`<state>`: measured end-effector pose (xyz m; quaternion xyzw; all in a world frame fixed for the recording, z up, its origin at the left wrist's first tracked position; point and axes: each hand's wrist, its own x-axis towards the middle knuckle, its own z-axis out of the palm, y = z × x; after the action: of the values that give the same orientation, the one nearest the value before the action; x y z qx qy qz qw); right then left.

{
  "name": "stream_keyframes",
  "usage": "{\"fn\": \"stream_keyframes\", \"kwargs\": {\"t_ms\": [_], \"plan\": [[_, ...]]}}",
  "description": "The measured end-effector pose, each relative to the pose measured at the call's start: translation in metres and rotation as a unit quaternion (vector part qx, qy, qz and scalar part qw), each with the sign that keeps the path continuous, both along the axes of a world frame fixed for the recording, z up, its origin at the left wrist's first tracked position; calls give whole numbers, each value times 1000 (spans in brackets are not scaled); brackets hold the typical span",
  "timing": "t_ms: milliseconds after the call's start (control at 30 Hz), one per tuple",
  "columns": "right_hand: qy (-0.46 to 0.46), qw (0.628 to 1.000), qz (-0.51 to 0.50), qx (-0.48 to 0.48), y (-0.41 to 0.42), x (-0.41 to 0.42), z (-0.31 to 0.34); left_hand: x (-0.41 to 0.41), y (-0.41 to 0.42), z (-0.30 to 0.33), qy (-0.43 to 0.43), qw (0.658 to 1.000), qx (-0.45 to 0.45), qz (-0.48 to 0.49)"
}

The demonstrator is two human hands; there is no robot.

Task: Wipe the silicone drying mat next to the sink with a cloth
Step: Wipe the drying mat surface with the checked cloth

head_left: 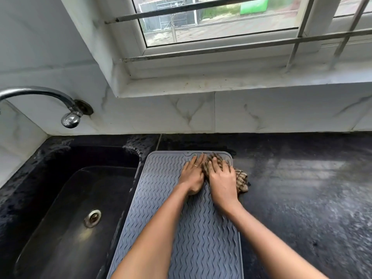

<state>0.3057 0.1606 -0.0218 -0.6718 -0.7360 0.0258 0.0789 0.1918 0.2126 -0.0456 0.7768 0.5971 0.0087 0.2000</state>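
my two bare forearms come up from the bottom edge and converge toward the far end of the grey silicone drying mat (161, 228), which lies lengthwise on the black counter (302, 198) just to the right of the dark sink (66, 208), its left edge running along the sink's rim. the mat's wavy ridges run all the way up it.

my left hand (192, 174) lies palm down on the mat near its far end, fingers straight and together, pointing away from me, flat against the ridges and holding nothing. there is a ring (195, 165) on one finger. its thumb side sits just beside the cloth.

my right hand (222, 178) is right next to it, wrist a little bent, palm pressing down on the brown striped cloth (240, 179). the fingers are spread and fairly straight over the bunched fabric, pushing on it rather than curled round it. the cloth sits at the mat's far right corner, part of it spilling over the right edge onto the counter.

in the sink the metal drain (92, 218) shows. beyond the mat, the counter meets a white marble-look tiled wall (201, 113), a chrome tap (40, 97) arches out of it above the sink, and above that is a window (211, 23) behind metal bars.
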Motion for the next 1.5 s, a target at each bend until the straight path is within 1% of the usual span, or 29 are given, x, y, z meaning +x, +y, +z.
{"fn": "stream_keyframes", "kwargs": {"t_ms": [67,167,300,367,433,467,500,533,567,633,667,700,767,833,900,967,1000,1033,1133,1167,1200,1267,1300,1333,1367,1433,1467,1500], "plan": [[40,998,-7,46,-24,-2,-1,-1,1,-1,-3,1000,-8,-7],[121,986,-9,115,-63,1,-4,0,0,-1,8,1000,-6,-11],[176,979,2,107,-87,5,2,1,-3,-1,16,1000,2,-9],[235,967,-41,89,-77,13,8,1,-6,2,-15,1000,23,3],[319,938,-113,76,-60,20,19,-2,-18,3,-53,995,84,26],[348,922,-146,83,-48,22,24,-4,-27,1,-56,992,112,32],[357,914,-166,98,-32,23,29,-6,-38,-2,-51,990,128,32],[344,920,-160,100,-16,22,33,-9,-50,-6,-39,990,132,30],[310,939,-128,75,-2,21,34,-11,-59,-9,-28,991,126,28],[188,981,-41,-8,15,15,27,-13,-66,-12,-5,994,109,28],[129,991,-18,-28,17,12,21,-13,-64,-11,2,994,105,29],[85,996,-11,-28,13,10,14,-12,-62,-10,4,994,103,31],[50,998,-23,6,-11,3,4,-10,-61,-9,-5,994,103,37],[75,995,-36,52,-41,-3,0,-11,-61,-10,-11,994,107,36],[118,985,-31,124,-64,-5,-4,-13,-59,-11,-8,993,111,35],[145,978,-20,151,-88,-1,-11,-12,-59,-12,-9,994,104,38],[156,973,-14,171,-99,0,-9,-14,-59,-7,-4,993,115,30],[155,972,-6,178,-109,1,-11,-13,-61,-8,-3,994,109,28],[154,978,7,143,-115,7,1,-11,-62,-7,4,996,90,24],[169,976,-14,134,-110,11,6,-11,-66,-5,4,996,89,23],[210,969,-54,114,-102,15,15,-11,-70,-4,1,996,89,22],[303,937,-148,88,-77,19,30,-15,-85,-6,6,995,97,23],[326,923,-176,99,-60,22,36,-18,-94,-9,9,994,103,26],[316,926,-174,107,-42,24,39,-21,-103,-11,10,994,108,29],[285,944,-143,88,-28,25,39,-23,-109,-13,10,994,108,30],[198,979,-49,-6,-9,20,31,-26,-110,-14,9,994,108,30],[157,987,-19,-38,-8,17,22,-26,-109,-14,10,993,112,34],[127,991,-6,-36,-13,14,12,-25,-108,-14,11,992,115,40]]}}
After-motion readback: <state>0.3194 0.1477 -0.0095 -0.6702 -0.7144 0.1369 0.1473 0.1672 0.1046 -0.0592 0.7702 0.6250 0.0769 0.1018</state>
